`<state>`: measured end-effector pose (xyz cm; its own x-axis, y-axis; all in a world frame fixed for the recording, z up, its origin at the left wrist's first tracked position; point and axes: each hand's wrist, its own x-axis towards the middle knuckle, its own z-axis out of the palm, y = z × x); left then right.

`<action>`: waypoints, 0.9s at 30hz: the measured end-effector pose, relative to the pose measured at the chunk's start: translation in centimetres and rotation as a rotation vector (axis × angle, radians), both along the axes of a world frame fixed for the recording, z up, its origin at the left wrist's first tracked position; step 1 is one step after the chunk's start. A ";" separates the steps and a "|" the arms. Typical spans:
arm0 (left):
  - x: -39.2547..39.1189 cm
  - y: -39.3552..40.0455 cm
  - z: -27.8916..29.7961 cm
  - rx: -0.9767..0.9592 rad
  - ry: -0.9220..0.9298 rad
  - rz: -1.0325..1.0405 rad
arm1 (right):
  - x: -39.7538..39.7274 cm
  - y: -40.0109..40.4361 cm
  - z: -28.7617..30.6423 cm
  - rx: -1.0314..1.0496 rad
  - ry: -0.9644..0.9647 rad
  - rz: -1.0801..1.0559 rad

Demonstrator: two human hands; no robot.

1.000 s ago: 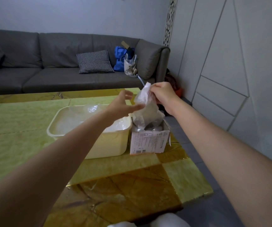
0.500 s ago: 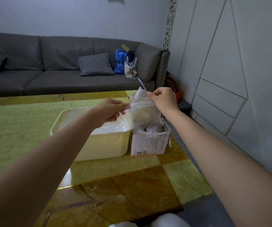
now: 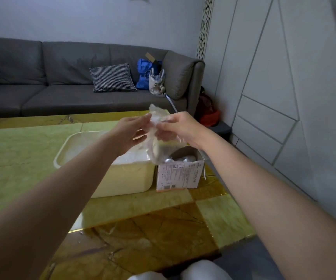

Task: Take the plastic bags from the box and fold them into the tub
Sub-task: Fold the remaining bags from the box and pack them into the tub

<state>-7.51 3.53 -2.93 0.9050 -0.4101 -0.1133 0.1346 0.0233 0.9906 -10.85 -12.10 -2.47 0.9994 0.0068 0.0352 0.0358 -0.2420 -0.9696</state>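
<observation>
A clear plastic bag (image 3: 156, 144) hangs in the air above the gap between tub and box. My left hand (image 3: 129, 131) pinches its upper left edge. My right hand (image 3: 178, 128) grips its top from the right, fingers curled round the plastic. The two hands are close together. Below them a cream plastic tub (image 3: 122, 178) stands on the table with some clear plastic inside. Right beside the tub stands a small white cardboard box (image 3: 179, 175) with printed labels, open on top, more crumpled bags showing inside.
The green and brown marble table (image 3: 153, 223) ends just right of the box and near me. A grey sofa (image 3: 62, 87) with a checked cushion (image 3: 112, 77) and bags stands behind. White panelled wall on the right.
The bag has come up out of the box. My left hand went from open to pinching the bag, and both hands have drawn together at the bag's top.
</observation>
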 end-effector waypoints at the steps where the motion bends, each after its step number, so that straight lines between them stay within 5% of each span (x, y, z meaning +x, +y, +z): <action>1: 0.2 0.4 0.1 0.015 -0.004 0.048 | 0.2 -0.3 0.0 0.058 0.004 -0.064; 5: 1.1 2.0 0.1 0.171 -0.012 0.264 | 1.2 -2.2 -0.4 0.087 0.038 -0.502; 10: 2.6 2.9 0.5 0.196 -0.201 0.702 | 1.6 -3.7 -1.1 -0.341 -0.131 -0.746; 13: 1.4 1.0 2.0 0.085 -0.316 0.400 | 0.9 -2.0 0.2 -0.505 -0.340 -0.574; 16: -0.3 -1.0 3.0 0.034 -0.131 -0.042 | 0.5 0.7 1.6 -0.484 -0.461 -0.323; 19: -0.5 -0.7 2.4 0.007 -0.048 -0.254 | 0.9 2.4 2.4 -0.473 -0.588 -0.308; 27: 4.0 7.5 1.4 0.394 -0.250 0.408 | 2.7 3.7 1.0 -0.460 -0.588 -0.582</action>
